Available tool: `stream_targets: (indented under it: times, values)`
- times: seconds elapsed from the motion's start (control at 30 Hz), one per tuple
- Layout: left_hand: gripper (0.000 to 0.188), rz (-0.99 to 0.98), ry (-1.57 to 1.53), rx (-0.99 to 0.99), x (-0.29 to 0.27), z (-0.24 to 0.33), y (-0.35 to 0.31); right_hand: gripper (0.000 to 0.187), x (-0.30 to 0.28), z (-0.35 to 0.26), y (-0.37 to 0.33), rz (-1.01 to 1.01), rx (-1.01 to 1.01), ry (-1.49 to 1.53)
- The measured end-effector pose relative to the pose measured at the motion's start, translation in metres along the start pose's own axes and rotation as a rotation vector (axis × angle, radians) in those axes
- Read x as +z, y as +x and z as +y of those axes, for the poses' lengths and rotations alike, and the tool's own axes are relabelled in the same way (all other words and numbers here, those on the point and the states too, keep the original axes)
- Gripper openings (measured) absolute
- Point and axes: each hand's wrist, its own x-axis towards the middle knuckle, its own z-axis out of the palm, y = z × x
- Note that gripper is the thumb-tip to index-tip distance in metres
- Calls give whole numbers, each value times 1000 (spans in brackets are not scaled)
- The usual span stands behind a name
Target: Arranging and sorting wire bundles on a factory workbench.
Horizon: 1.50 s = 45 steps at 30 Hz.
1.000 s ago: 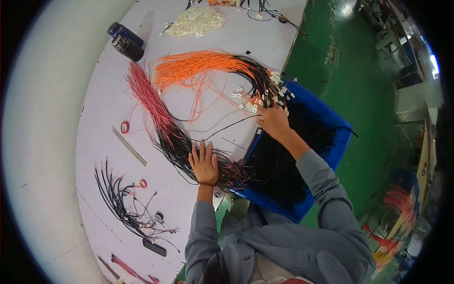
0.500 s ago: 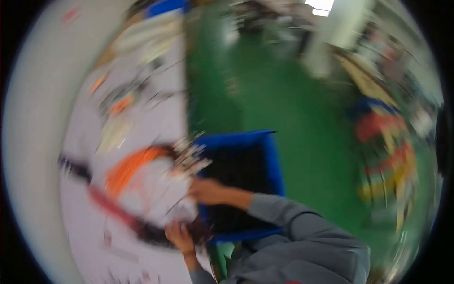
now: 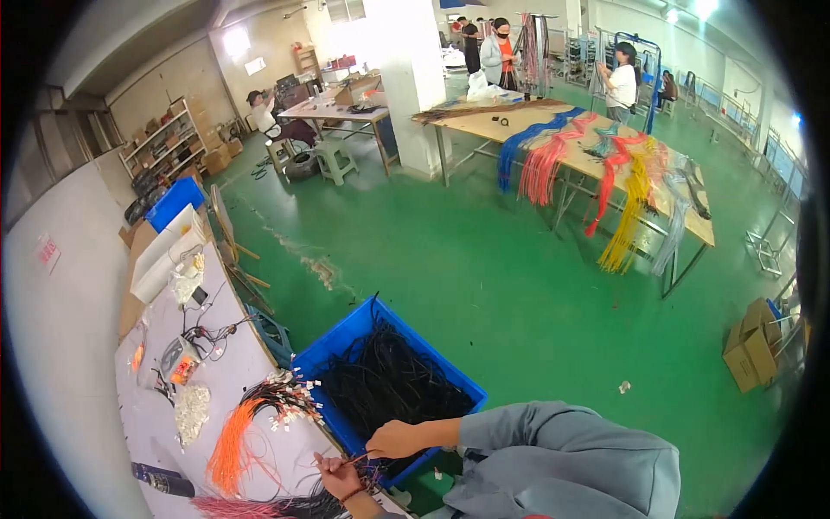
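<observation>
Your right hand (image 3: 395,439) was closed on a thin reddish wire (image 3: 360,458) reaching 8 o'clock to your left hand (image 3: 339,478), half-curled and pinching it too. From there, the orange-and-black wire bundle (image 3: 229,450) lay on the desk (image 3: 229,356) toward 10 o'clock, the blue bin (image 3: 341,336) toward 1.

Left grip (image 3: 340,479) half-curled, right grip (image 3: 394,440) bunched just beside it, right forearm (image 3: 443,432) stretched leftward
</observation>
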Motion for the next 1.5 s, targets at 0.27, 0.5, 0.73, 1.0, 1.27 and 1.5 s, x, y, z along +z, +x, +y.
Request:
stream_targets:
  times: [0.27,0.5,0.73,1.0,1.27,1.5]
  values:
    - [32,44,-161,-28,6,2,-26,28,-14,-23,-96,-70,74,183]
    - [27,-277,-134,-46,28,25,-68,30,-35,-29,-155,-43,73,297]
    - [24,-406,10,-41,66,14,-100,28,-68,3,-221,-14,13,208]
    - [25,-437,67,1,108,-63,-94,32,-96,43,-328,114,345,473]
    - [23,-468,175,-15,136,-102,-84,33,-84,80,-401,212,461,602]
    - [19,-490,311,-102,184,-167,-107,31,-54,112,-443,238,685,576]
